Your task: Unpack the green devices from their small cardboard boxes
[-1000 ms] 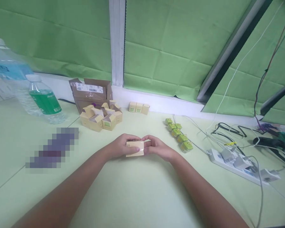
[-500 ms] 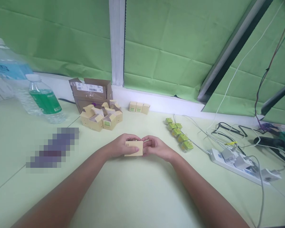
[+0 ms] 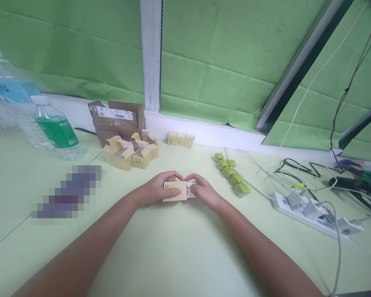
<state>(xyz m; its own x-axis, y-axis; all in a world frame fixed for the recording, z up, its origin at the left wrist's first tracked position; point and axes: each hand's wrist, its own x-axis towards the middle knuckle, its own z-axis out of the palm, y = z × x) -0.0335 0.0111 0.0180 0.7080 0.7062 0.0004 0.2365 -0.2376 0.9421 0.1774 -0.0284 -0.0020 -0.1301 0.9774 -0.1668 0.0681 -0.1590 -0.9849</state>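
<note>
both closed, left grip (image 3: 157,189), right grip (image 3: 203,189), around tan carton (image 3: 174,191), pale green table (image 3: 173,251), green curtains (image 3: 213,62)

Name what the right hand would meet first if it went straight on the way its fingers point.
The pale flap of the small cream carton, which the right hand seems to touch already; the left hand lies just beyond the carton.

A pale green counter (image 3: 160,251) is seen beneath the grip (image 3: 179,189); 6 small green cubes (image 3: 231,173) and a power strip (image 3: 306,214) are placed to its right, folded cartons (image 3: 130,154) and a water bottle (image 3: 58,134) to its left.
</note>
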